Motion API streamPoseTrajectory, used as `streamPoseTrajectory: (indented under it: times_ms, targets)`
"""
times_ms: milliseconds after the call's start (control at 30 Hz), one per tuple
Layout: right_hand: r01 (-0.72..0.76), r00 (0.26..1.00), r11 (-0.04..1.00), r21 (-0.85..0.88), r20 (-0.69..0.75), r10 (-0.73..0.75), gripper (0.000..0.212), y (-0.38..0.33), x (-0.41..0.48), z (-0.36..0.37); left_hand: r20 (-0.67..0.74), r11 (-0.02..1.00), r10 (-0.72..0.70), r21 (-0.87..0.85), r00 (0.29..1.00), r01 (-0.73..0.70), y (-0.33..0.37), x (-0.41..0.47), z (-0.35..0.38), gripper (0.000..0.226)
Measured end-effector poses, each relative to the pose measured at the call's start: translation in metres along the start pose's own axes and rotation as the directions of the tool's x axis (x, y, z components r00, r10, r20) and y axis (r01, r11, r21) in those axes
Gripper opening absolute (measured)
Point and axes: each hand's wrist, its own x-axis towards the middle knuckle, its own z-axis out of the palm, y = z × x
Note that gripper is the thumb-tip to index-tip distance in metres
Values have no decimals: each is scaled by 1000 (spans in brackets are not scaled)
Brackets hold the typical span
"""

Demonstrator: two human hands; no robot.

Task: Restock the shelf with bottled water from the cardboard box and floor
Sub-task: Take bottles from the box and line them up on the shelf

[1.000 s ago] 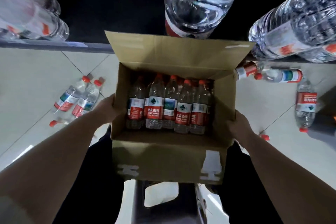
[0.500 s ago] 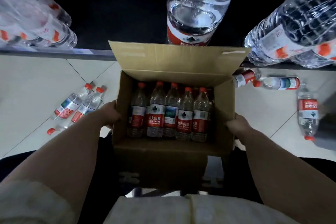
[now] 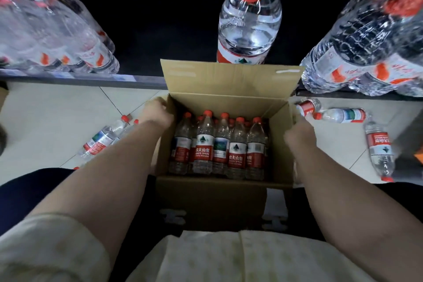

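- pale floor tiles [image 3: 45, 121] spread under us, and a dark shelf [image 3: 68, 76] runs across the top of our view.
- at the far left of the shelf we see a wrapped pack [image 3: 45, 36] of clear bottles with orange marks on their labels.
- below it, two loose bottles [image 3: 100, 138] with red caps lie on the tiles, just beside our left forearm.
- our left hand [image 3: 156, 113] grips the cardboard box [image 3: 229, 80] at its upper left corner, fingers curled over the rim.
- the box stands open on the floor between our knees and the shelf, its back flap upright against the shelf edge.
- inside it the small water bottles [image 3: 204, 142] stand upright in tight rows, red caps up, red labels facing us.
- behind the flap a large bottle [image 3: 249, 30] with a red handle stands alone on the shelf.
- our right hand [image 3: 299, 131] lies against the outside of the box's right wall; its fingers are hidden, so we cannot tell whether it grips or only presses.
- right of the box three more floor bottles [image 3: 341, 115] lie on their sides.
- above them a second wrapped pack [image 3: 366, 52] fills the shelf's right end.
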Motion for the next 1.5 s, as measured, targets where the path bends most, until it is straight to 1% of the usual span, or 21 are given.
streamPoseTrajectory:
  times_ms: [33, 67, 133, 200, 267, 333, 400, 500, 533, 633, 733, 767, 867, 967, 1033, 1133, 1200, 1300, 1400, 1433, 1500]
  targets:
    - [53, 996, 998, 46, -75, -50, 48, -14, 2, -4, 4, 999, 41, -26, 999, -41, 8, -2, -1, 27]
    - [97, 990, 993, 67, -109, -90, 43, -28, 3, -9, 22, 996, 85, -34, 996, -85, 16, -4, -1, 27]
    - [110, 991, 984, 143, -90, -97, 30, -55, 2, -8, 96, 981, 135, -156, 986, -119, 32, -12, 5, 20]
    - [105, 993, 952, 287, 29, -119, 25, -79, -14, 3, 155, 943, 162, -315, 975, -107, 43, -18, 18, 16]
    - [127, 967, 942, 309, 174, -187, 28, -92, -27, 20, 209, 939, 164, -332, 964, -88, 45, -24, 33, 15]
    - [143, 934, 945, 294, 276, -227, 28, -92, -34, 42, 249, 952, 152, -298, 957, -73, 37, -28, 49, 13]
    - [146, 911, 957, 250, 344, -228, 28, -86, -34, 66, 245, 968, 69, -252, 967, -5, 20, -26, 69, 23]
    - [128, 903, 981, 147, 391, -177, 27, -70, -25, 101, 346, 989, -72, -100, 935, 113, -2, -27, 106, 43]
    - [108, 908, 986, 126, 392, -149, 28, -66, -21, 111, 337, 991, -90, -64, 937, 118, -7, -27, 120, 49]
    - [-10, 925, 997, 73, 381, -18, 38, -54, -9, 134, 282, 960, -187, -149, 941, 236, -9, -31, 145, 68]
    - [-95, 914, 995, 33, 399, 74, 44, -41, -9, 152, 295, 957, -248, -75, 923, 281, -12, -30, 168, 86]
    - [-114, 913, 992, 44, 399, 87, 43, -37, -9, 156, 282, 956, -258, -64, 924, 287, -12, -31, 169, 85]
    - [-129, 931, 989, 79, 353, 93, 38, -29, -11, 163, 260, 957, -230, -116, 938, 266, -15, -25, 170, 68]
    - [-94, 941, 993, 69, 331, 66, 39, -35, -19, 174, 289, 934, -282, -136, 915, 331, -14, -20, 161, 67]
    - [-75, 938, 997, 25, 341, 62, 44, -41, -26, 185, 284, 944, -279, -95, 917, 317, -14, -19, 158, 64]
    - [-47, 936, 993, -111, 343, 82, 57, -49, -26, 196, 296, 953, -267, -61, 917, 297, -17, -18, 155, 71]
    - [-62, 928, 989, -134, 357, 107, 61, -52, -20, 197, 336, 946, -272, -76, 902, 314, -20, -16, 147, 69]
    - [-68, 931, 990, -121, 349, 107, 61, -52, -16, 194, 401, 910, -291, -163, 868, 381, -25, -11, 121, 55]
    - [-36, 933, 994, -108, 353, 72, 69, -51, -28, 198, 369, 870, -293, -280, 882, 406, -32, -15, 101, 22]
    - [-33, 928, 996, -87, 367, 63, 73, -51, -35, 203, 349, 876, -286, -283, 893, 391, -35, -16, 101, 22]
    - [-76, 914, 997, 26, 401, 59, 80, -51, -47, 213, 330, 899, -262, -259, 907, 354, -37, -21, 103, 34]
